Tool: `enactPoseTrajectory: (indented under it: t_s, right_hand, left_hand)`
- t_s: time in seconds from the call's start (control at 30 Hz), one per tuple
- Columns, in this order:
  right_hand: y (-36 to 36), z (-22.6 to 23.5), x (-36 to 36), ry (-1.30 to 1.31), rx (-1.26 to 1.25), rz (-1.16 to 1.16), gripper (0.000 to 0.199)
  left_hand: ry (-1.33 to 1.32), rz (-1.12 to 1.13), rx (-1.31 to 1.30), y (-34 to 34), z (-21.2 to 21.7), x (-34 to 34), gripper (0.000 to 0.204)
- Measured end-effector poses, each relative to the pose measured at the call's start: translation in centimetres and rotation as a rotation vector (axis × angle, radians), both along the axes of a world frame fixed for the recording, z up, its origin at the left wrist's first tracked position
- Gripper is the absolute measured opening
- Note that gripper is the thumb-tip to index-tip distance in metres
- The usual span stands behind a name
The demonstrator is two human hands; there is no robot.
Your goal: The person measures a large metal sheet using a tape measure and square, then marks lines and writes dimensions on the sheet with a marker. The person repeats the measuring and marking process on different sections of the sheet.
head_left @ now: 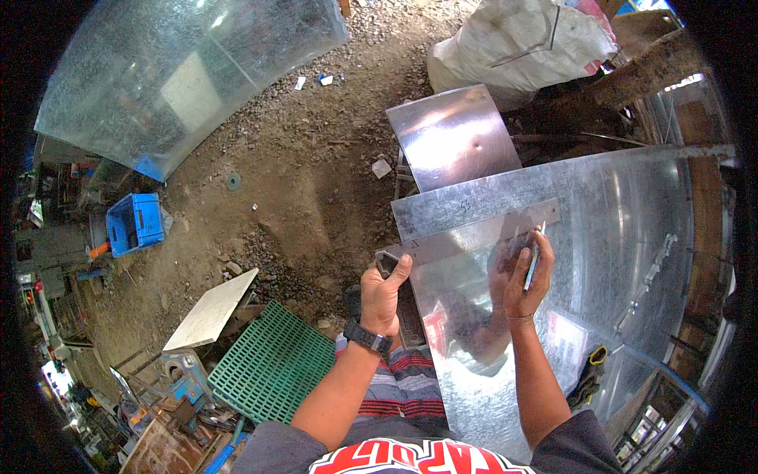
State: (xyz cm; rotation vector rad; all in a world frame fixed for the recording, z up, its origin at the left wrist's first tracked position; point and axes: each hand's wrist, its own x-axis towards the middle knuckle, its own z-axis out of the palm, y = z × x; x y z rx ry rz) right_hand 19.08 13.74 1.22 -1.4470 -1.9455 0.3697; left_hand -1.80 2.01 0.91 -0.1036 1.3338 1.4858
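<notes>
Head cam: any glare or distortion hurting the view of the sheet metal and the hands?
Head view: sunlight glares off the smaller steel sheet and washes part of the galvanized sheet; that sheet mirrors the right hand, which holds a scriber. The left hand on the metal straightedge is evenly lit and sharp. Fisheye bends edges near the rim; corners are black.

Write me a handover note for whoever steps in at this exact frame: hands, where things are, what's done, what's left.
Left hand: grips the near end of the metal straightedge, pressing it flat on the galvanized sheet.
Right hand: holds a thin scriber or pen, tip at the straightedge's lower edge.
Sheet lies across the work surface, a smaller shiny sheet beyond it.
Done: straightedge aligned. I cannot tell if any line is drawn.
Left: probably marking along the edge.
</notes>
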Motion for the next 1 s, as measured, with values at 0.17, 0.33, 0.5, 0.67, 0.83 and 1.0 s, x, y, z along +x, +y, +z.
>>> enactPoseTrajectory:
  t_s: [0.17, 0.33, 0.5, 0.67, 0.83, 1.0]
  right_hand:
    - [0.1, -0.1, 0.0, 0.001, 0.003, 0.010, 0.033]
    - [0.0, -0.2, 0.1, 0.012, 0.008, 0.013, 0.033]
    - [0.1, -0.3, 0.3, -0.019, 0.030, 0.028, 0.033]
    - [-0.2, 0.4, -0.4, 0.047, 0.038, 0.028, 0.029]
    - [-0.3, 2.7, -5.0, 0.426, -0.475, 0.193, 0.021]
    - [1.8, 1.4, -11.9, 0.348, -0.863, 0.440, 0.020]
  left_hand:
    - [0.007, 0.005, 0.001, 0.1, 0.0, 0.0, 0.014]
    - [-0.008, 0.013, 0.007, 0.3, 0.4, -0.1, 0.014]
    - [-0.009, 0.013, 0.011, 0.2, 0.0, -0.1, 0.014]
    - [0.005, -0.011, -0.011, -0.1, -0.3, -0.2, 0.015]
    - [0.015, 0.015, -0.002, 0.0, -1.2, 0.1, 0.016]
    - [-0.077, 0.033, -0.003, 0.2, -0.4, -0.1, 0.017]
